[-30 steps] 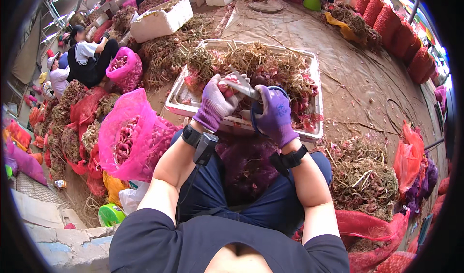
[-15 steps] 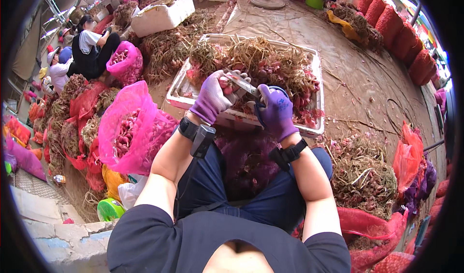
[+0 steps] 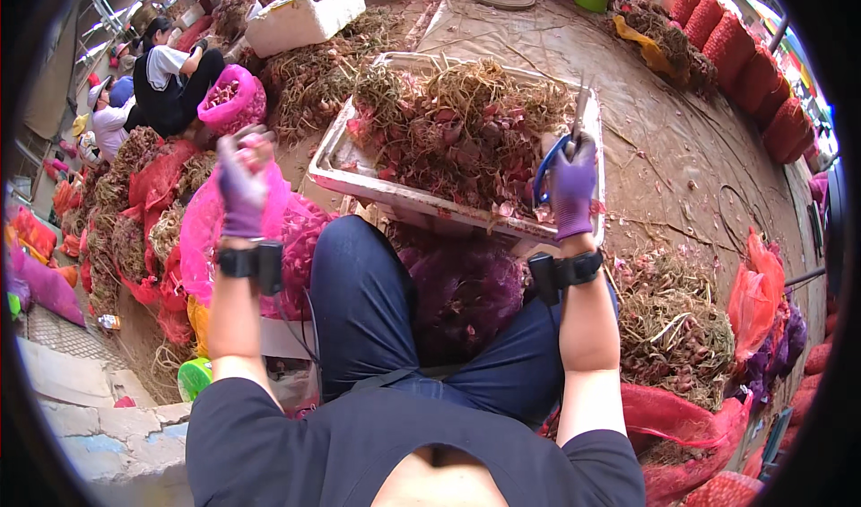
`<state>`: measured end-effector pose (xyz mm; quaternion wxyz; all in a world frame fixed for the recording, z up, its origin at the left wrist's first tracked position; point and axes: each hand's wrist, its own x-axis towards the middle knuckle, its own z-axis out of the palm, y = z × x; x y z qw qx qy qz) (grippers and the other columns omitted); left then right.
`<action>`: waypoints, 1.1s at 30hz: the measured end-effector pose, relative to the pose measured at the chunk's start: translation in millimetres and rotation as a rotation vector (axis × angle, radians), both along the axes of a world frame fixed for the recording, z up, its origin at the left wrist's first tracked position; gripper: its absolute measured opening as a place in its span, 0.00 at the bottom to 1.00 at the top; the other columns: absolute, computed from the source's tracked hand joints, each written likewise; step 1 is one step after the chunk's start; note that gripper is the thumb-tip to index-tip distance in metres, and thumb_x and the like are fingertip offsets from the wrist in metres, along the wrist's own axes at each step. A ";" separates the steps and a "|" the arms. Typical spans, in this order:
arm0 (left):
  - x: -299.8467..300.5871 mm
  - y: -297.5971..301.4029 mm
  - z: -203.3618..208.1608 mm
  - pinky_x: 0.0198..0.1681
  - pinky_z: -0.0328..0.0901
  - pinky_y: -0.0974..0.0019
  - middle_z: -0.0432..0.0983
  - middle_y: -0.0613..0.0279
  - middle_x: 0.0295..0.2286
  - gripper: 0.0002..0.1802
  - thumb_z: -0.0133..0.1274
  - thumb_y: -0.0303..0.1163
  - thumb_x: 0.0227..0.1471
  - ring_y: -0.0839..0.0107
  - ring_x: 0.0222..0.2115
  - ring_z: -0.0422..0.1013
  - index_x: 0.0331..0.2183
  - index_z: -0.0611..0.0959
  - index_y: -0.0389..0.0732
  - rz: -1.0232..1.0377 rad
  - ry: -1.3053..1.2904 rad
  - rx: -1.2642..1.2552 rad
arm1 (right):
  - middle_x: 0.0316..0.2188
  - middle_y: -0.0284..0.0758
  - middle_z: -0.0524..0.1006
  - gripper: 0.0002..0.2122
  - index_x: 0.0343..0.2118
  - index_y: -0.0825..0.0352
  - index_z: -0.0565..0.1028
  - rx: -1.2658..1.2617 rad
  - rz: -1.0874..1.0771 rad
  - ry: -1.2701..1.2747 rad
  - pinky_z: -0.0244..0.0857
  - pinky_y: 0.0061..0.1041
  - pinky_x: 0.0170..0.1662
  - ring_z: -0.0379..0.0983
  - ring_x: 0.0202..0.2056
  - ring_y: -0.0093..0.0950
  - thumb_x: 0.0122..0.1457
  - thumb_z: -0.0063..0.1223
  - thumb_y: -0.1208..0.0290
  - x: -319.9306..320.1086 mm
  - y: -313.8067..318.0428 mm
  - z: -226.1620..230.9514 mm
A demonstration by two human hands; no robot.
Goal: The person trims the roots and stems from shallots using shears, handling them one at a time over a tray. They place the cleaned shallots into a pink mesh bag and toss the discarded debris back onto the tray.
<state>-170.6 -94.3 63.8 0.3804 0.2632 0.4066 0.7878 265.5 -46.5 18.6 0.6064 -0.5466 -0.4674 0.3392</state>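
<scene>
My left hand (image 3: 242, 184), in a purple and white glove, is over the pink mesh bag (image 3: 199, 238). Its fingers curl round reddish shallots (image 3: 255, 153), partly smeared by motion. Inside that bag lie many trimmed pink shallots. My right hand (image 3: 574, 187), gloved alike, grips scissors (image 3: 544, 168) with blue handles, blades pointing up and away. It is above the right rim of a white foam box (image 3: 395, 189). Heaped in the box are shallots with dry brown stalks and roots (image 3: 466, 130).
A dark purple mesh bag (image 3: 462, 283) sits between my knees. More stalked shallots (image 3: 673, 327) lie on the right by a red net bag (image 3: 753, 283). Filled red sacks (image 3: 726, 45) line the far right. A co-worker (image 3: 170, 76) sits at the far left near another white foam box (image 3: 305, 18).
My hands have moved apart. The left has swung left from the foam box to over the pink bag with the shallots; the right has moved right with the scissors, blades now upward.
</scene>
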 end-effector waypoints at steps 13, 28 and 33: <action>-132.6 -42.9 -86.1 0.53 0.61 0.61 0.73 0.49 0.48 0.29 0.46 0.48 0.58 0.58 0.48 0.70 0.50 0.74 0.34 -0.294 1.052 -0.846 | 0.33 0.47 0.79 0.23 0.37 0.67 0.78 -0.432 0.137 -0.721 0.67 0.37 0.42 0.76 0.39 0.43 0.50 0.56 0.48 17.3 16.1 -8.0; 168.8 88.2 -22.2 0.54 0.62 0.57 0.71 0.41 0.48 0.38 0.55 0.52 0.50 0.49 0.50 0.68 0.51 0.70 0.30 -0.713 1.682 -0.381 | 0.28 0.40 0.79 0.23 0.35 0.70 0.76 -0.496 0.394 -0.243 0.70 0.28 0.27 0.76 0.26 0.31 0.49 0.65 0.52 19.6 29.6 7.7; 204.7 156.5 -54.6 0.44 0.66 0.55 0.76 0.40 0.37 0.26 0.57 0.49 0.49 0.47 0.40 0.72 0.40 0.76 0.35 -0.342 1.439 -0.235 | 0.25 0.34 0.76 0.20 0.39 0.67 0.72 -0.481 0.493 -0.078 0.65 0.17 0.20 0.72 0.21 0.20 0.52 0.63 0.56 4.2 7.5 65.6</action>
